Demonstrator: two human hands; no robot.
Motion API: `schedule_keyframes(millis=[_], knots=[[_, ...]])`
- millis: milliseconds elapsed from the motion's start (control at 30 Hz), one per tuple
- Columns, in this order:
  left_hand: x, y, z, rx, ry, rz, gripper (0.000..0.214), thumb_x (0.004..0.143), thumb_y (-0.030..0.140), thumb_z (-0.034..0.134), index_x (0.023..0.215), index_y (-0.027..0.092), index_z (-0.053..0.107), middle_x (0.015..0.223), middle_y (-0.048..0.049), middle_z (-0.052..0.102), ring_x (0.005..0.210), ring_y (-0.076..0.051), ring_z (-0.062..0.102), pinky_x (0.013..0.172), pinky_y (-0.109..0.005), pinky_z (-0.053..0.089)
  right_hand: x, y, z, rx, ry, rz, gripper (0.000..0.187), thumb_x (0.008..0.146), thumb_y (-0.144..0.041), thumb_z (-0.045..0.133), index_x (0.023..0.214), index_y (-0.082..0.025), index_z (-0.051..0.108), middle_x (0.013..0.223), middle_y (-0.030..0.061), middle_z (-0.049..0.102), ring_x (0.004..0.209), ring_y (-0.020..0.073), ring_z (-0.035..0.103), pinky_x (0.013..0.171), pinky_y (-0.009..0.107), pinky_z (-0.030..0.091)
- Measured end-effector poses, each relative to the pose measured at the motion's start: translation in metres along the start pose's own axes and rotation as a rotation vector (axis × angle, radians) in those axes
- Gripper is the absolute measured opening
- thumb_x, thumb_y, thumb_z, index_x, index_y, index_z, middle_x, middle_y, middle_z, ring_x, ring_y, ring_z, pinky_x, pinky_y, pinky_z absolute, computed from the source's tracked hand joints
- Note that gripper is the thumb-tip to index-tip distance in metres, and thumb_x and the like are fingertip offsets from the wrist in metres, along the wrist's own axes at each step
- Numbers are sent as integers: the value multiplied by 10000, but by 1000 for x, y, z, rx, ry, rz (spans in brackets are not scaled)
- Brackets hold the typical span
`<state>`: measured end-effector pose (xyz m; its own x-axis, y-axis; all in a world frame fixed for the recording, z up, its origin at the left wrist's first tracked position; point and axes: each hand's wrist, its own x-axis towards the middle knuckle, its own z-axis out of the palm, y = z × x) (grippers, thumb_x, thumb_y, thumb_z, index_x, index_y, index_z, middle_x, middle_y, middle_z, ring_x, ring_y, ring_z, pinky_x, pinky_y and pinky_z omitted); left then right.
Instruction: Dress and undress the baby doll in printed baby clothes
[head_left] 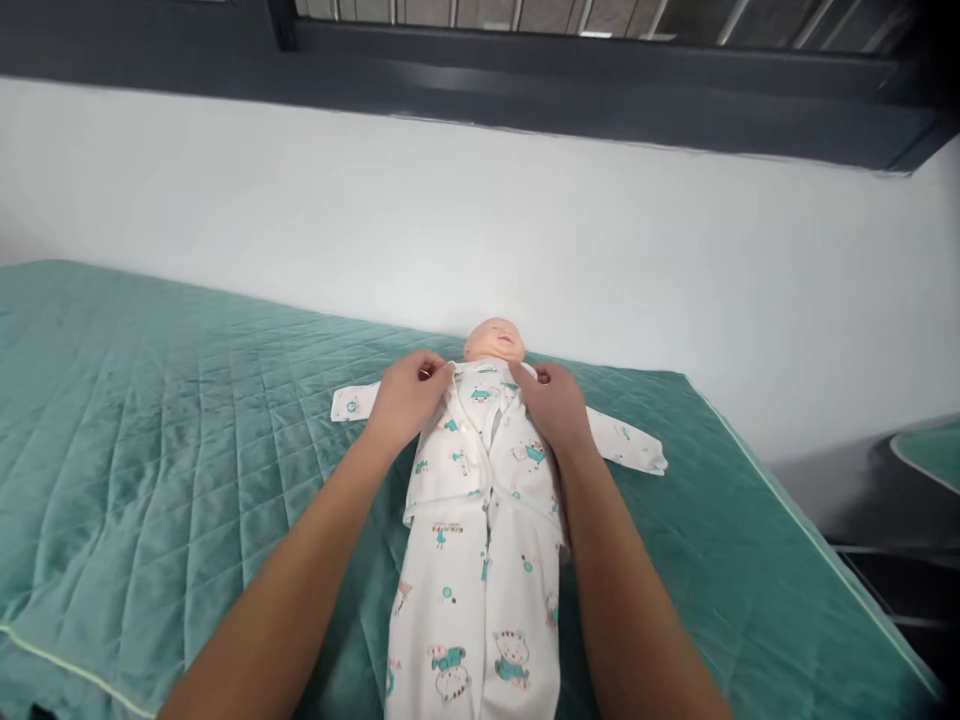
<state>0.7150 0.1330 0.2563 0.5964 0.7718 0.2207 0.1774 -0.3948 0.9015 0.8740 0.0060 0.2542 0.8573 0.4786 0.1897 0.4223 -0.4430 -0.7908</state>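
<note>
A baby doll (495, 341) lies on its back, head toward the wall, dressed in a white printed baby top (454, 455) and matching baby pants (448, 620). My left hand (411, 397) pinches the top's cloth at the shoulder on the left of the neckline. On the other side, my right hand (553, 402) has its thumb and fingers closed on the cloth near the neckline. Both sleeves stretch outward, with the doll's hands not showing. The front edges of the top meet down the middle, with a small gap below the neck.
A green quilted bedspread (187, 420) lies under the doll. Behind it rises a white wall (375, 220), with a dark window frame (525, 95) and bars above. At the right, past the bed's edge, another green padded piece (934, 452) shows.
</note>
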Motion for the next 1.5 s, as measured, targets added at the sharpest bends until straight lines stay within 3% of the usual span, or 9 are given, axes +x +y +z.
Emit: schedule_keyframes(millis=[167, 267, 467, 533, 633, 733, 1000, 1267, 1500], knots=[[44, -6, 15, 240, -225, -57, 202, 785, 373, 663, 880, 206, 722, 887, -49, 751, 798, -216, 657, 663, -299, 428, -4, 6, 4, 155, -34, 28, 281, 793, -436, 638, 939, -204, 695, 912, 47, 726, 811, 212, 611, 760, 327, 434], [47, -13, 17, 206, -173, -50, 111, 728, 258, 683, 817, 203, 719, 838, -57, 749, 766, -222, 649, 640, -298, 414, -7, 13, 0, 197, -50, 72, 281, 790, -458, 656, 927, -217, 699, 878, 33, 721, 793, 211, 606, 741, 327, 439], [39, -6, 37, -300, 27, -108, 172, 786, 354, 681, 864, 200, 685, 704, 0, 661, 607, -152, 569, 581, -273, 411, -1, 18, 0, 352, -55, 80, 227, 789, -433, 682, 837, -213, 714, 836, 30, 724, 798, 219, 625, 723, 321, 460], [34, 4, 44, -241, -10, -34, 145, 796, 315, 672, 884, 203, 700, 766, -9, 687, 688, -166, 604, 647, -285, 439, 2, 20, 0, 428, -66, 93, 244, 780, -441, 707, 843, -206, 722, 846, 31, 729, 795, 217, 628, 713, 316, 464], [28, 13, 44, -92, -187, 75, 144, 842, 310, 624, 773, 213, 705, 772, -9, 697, 711, -179, 601, 661, -299, 425, 5, 24, 1, 540, -104, 61, 263, 779, -437, 734, 918, -215, 746, 917, 30, 741, 845, 216, 643, 741, 312, 471], [28, 13, 36, -146, -275, 31, 295, 907, 394, 555, 713, 219, 692, 724, -7, 674, 635, -167, 552, 597, -296, 387, 6, 27, 2, 530, -145, 41, 268, 787, -423, 735, 963, -223, 766, 948, 28, 745, 896, 221, 649, 788, 321, 472], [34, 1, 44, -112, -234, 39, 216, 894, 345, 602, 974, 239, 772, 1032, -29, 760, 941, -223, 664, 869, -339, 467, 3, 17, 3, 309, -134, 24, 254, 816, -389, 668, 977, -231, 785, 1013, 19, 746, 971, 235, 643, 906, 361, 461], [43, -6, 46, -96, -220, 77, 107, 817, 303, 669, 853, 227, 734, 895, -9, 734, 805, -188, 635, 775, -316, 465, 6, 25, 4, 602, -252, -54, 255, 846, -419, 685, 1027, -270, 786, 1186, 6, 729, 1171, 237, 615, 1027, 361, 438], [50, -5, 53, -194, -140, 56, 103, 814, 280, 685, 836, 192, 736, 856, -38, 753, 784, -189, 669, 761, -327, 483, 12, 29, 8, 712, -276, -2, 231, 815, -387, 727, 999, -263, 792, 1156, 11, 745, 1122, 241, 643, 969, 367, 478]])
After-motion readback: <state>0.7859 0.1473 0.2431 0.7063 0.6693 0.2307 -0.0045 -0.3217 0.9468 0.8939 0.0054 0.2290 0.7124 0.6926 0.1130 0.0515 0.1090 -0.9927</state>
